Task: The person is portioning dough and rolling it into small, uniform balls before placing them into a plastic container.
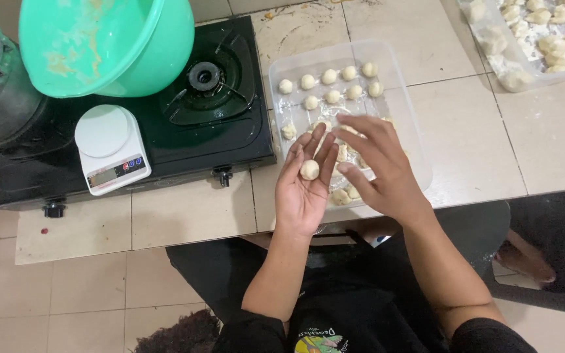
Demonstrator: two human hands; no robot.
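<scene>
- Tiled floor carries a stove (184, 124) and tray (408, 124).
- Left hand (305, 186), spread flat (palm up), cradles a dough ball (309, 170).
- Right hand (377, 167) hovers over the tray's near edge, fingers loosely spread.

Bright, even indoor light falls from above and leaves only soft, short shadows. The tiled surface (465, 124) gives a mild sheen, the black stove (132, 140) top faint reflections. Focus is sharp in the middle; straight grout lines bow slightly toward the edges. No motion blur shows on either hand.
</scene>
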